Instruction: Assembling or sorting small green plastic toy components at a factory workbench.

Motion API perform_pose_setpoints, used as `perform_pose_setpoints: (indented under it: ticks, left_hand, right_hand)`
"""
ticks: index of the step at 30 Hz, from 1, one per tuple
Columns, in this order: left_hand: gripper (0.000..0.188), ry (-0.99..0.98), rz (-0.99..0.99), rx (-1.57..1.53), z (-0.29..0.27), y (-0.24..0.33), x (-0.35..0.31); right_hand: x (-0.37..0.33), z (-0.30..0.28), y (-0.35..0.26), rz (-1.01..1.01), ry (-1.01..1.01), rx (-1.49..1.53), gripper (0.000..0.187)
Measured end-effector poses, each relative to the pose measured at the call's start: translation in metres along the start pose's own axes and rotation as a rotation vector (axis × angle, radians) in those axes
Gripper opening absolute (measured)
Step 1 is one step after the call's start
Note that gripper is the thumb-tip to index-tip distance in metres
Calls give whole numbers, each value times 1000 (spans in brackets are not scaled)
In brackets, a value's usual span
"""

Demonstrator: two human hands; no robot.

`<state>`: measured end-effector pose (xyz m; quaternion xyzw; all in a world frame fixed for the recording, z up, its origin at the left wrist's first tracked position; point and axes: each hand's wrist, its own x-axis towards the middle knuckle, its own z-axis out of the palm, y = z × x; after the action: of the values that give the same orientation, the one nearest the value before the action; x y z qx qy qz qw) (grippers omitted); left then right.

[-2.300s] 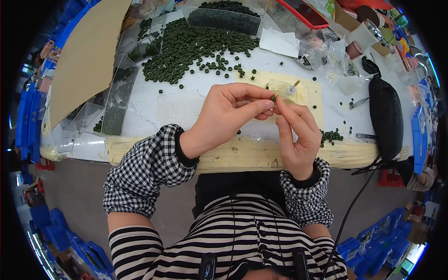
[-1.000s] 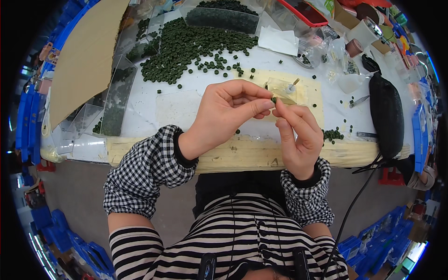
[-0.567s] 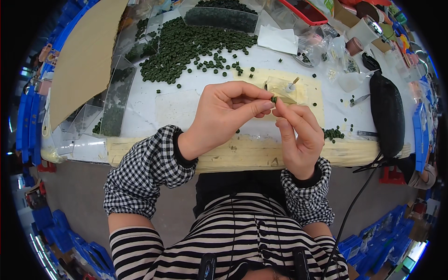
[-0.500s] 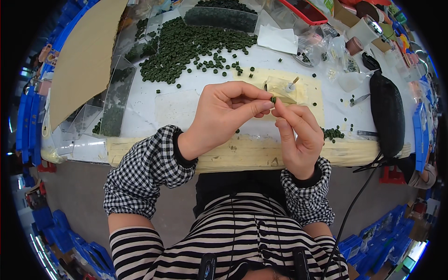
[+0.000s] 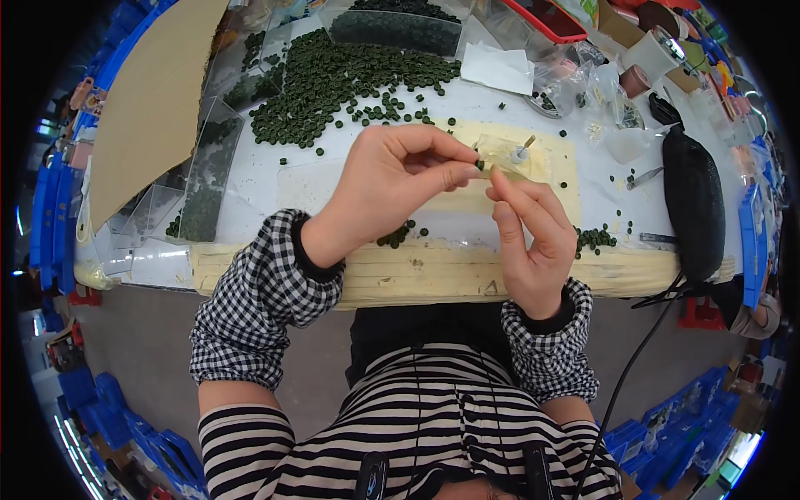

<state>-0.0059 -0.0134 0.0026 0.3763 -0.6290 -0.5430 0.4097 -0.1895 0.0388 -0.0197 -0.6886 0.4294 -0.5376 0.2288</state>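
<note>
My left hand [image 5: 392, 175] is closed, thumb and forefinger pinching a small dark green round bead-like piece [image 5: 479, 165] at their tips. To its right my right hand [image 5: 536, 237] is closed, fingers curled and thumb tucked near them, its forefinger tip just short of the piece. Whether something small sits in its fingers is hidden. Beyond the hands, a yellowish block [image 5: 500, 150] with a small white tube [image 5: 520, 154] stands on the tape-covered part of the table. A big heap of the same green pieces [image 5: 333, 83] spreads at the far left, and a few [image 5: 396, 236] lie below my left hand.
Clear plastic trays [image 5: 208, 179] and a cardboard sheet [image 5: 154, 100] stand at the left. A folded white paper [image 5: 497, 68], a red-edged phone [image 5: 546, 18] and plastic bags [image 5: 604, 96] lie at the back. At the right lie a black pouch [image 5: 693, 196], tweezers [image 5: 644, 178] and more green pieces [image 5: 594, 240].
My left hand has moved slightly up and left with the green piece, away from my right fingertips. Several pieces below it have come into view. My right hand has shifted only slightly.
</note>
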Motion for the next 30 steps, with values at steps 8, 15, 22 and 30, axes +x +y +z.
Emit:
perform_pose_setpoints:
  ticks: [8,15,22,30]
  left_hand:
    - [17,88,139,774,-41,-10,13]
    - [10,-199,47,565,-32,9,5]
    - [10,-478,74,730,-24,10,-9]
    - [7,-348,-17,436,-19,17,-3]
  right_hand:
    - [-1,-1,2,63,30,-9,26]
    - [-3,-1,4,64,40,-43,25]
    - [-2,0,2,66,42,-50,24]
    - [6,-17,6,60,175,-134,22]
